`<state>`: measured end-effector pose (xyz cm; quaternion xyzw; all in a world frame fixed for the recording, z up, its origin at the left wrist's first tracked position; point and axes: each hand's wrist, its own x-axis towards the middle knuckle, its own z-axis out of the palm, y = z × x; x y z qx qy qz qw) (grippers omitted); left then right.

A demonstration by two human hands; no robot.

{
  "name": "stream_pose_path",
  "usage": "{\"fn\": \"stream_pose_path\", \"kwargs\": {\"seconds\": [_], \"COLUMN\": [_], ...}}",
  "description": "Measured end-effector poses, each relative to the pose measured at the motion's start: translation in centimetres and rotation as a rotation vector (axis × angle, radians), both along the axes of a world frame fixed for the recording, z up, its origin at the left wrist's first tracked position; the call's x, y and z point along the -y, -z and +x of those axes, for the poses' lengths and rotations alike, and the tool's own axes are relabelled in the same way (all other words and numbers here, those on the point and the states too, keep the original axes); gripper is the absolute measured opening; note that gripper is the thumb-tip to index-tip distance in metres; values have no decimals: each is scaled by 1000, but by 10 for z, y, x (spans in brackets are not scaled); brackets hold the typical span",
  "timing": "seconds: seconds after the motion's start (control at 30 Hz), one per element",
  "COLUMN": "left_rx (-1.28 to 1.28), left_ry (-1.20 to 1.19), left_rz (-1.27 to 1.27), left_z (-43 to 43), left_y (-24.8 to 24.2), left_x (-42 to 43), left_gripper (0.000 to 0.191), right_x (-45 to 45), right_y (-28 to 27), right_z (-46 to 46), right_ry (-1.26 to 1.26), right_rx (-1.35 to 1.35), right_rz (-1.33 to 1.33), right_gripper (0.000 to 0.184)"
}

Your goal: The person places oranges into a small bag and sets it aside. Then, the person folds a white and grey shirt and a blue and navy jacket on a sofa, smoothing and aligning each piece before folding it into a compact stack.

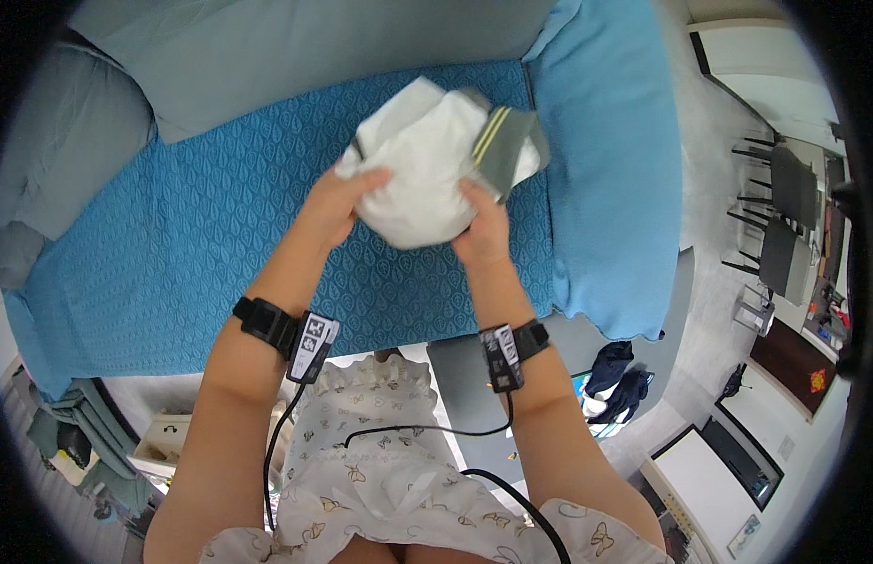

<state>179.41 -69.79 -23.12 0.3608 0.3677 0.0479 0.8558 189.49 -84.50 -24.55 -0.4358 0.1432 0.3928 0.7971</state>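
Both my hands hold up a bunched white garment (426,162) above the sofa seat. It has grey-green parts and a grey-green band (503,151) with two yellow stripes at its right side. My left hand (341,201) grips the lower left edge, thumb on top of the cloth. On the lower right, my right hand (482,222) pinches the fabric with its thumb over the front. The fingers of both hands are partly hidden beneath the garment. Its far right end looks blurred.
Below lies a sofa seat with a blue leaf-patterned cover (232,225). Grey back cushions (323,49) border it, and a blue-draped armrest (605,162) stands at right. Dark and white clothes (616,388) lie at lower right. Cables run from both wrist devices.
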Motion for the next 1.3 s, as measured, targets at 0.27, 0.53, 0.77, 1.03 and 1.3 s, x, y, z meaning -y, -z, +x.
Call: {"fn": "stream_pose_path", "kwargs": {"seconds": [0.27, 0.53, 0.77, 1.03, 1.3], "left_rx": [-204, -468, -410, -412, -558], "left_ry": [22, 477, 858, 1122, 1175], "left_rz": [329, 133, 128, 284, 355], "left_z": [11, -59, -40, -33, -35], "left_y": [-13, -8, -37, -67, -44], "left_x": [-12, 57, 148, 219, 343], "left_gripper": [54, 25, 23, 20, 19], "right_x": [32, 162, 191, 300, 491], "right_y": [39, 15, -28, -40, 4], "right_z": [75, -38, -156, -217, -221], "right_ry": [6, -22, 74, 290, 518], "right_rx": [-118, -239, -389, -379, -410], "right_rz": [-350, -408, -322, -342, -534], "right_gripper": [45, 15, 16, 20, 24]}}
